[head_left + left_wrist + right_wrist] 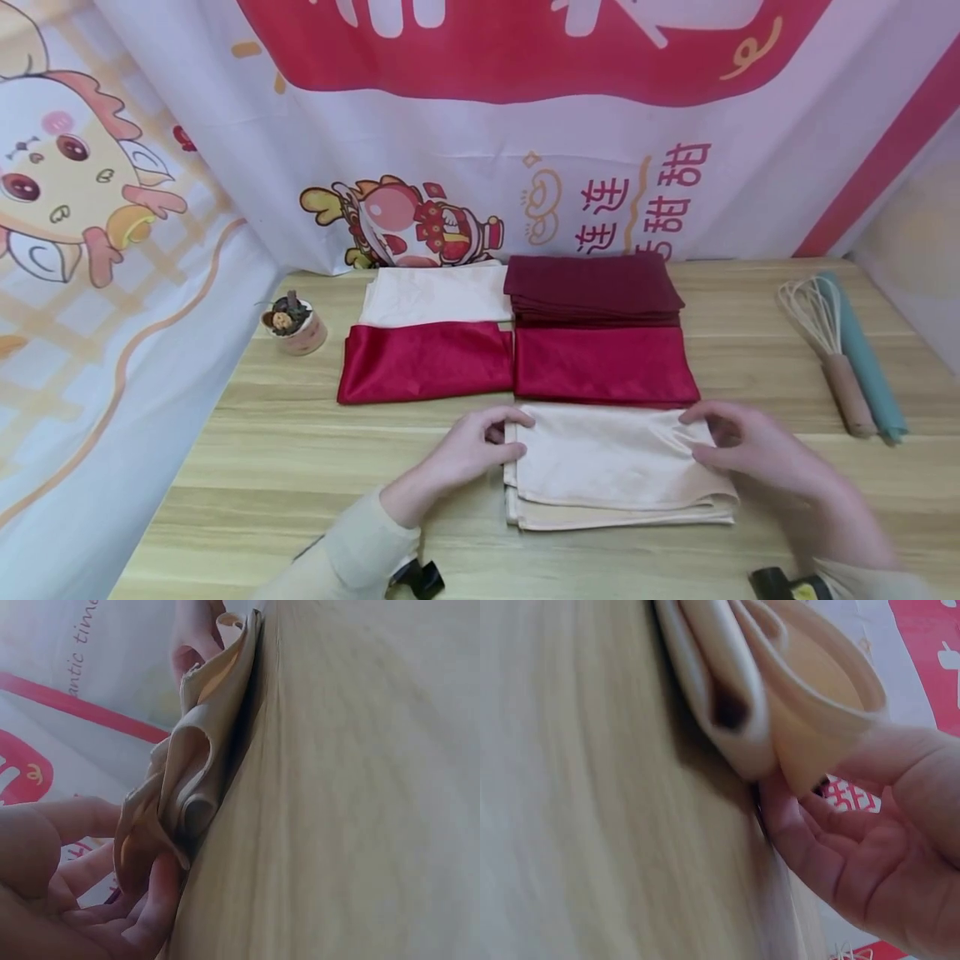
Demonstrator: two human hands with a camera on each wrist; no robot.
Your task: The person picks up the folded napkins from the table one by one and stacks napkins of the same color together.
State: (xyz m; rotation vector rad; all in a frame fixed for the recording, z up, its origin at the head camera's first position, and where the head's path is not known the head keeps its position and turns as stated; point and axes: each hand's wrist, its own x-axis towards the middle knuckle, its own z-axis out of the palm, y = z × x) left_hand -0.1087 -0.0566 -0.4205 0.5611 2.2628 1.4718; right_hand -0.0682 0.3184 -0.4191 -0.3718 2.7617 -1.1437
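A folded cream satin cloth [600,458] lies at the front of the table, its layers loosely stacked. My left hand [483,442] pinches its left edge, and in the left wrist view fingers [161,900] reach under the layers with the thumb on top. At the opposite side my right hand [757,450] grips the far right corner, where the top layer is creased. Seen from the right wrist, the cloth [817,697] bulges in open folds above the fingers. Just behind it lie two folded shiny red cloths, one on the left [427,362] and one on the right [603,362].
A folded white cloth [438,293] and a dark maroon one [592,287] lie along the back. A small potted ornament [296,323] stands at left. The whisk [836,367] and a teal rolled item [870,367] lie at right on the wooden table [285,467]. Printed curtain [450,142] hangs behind.
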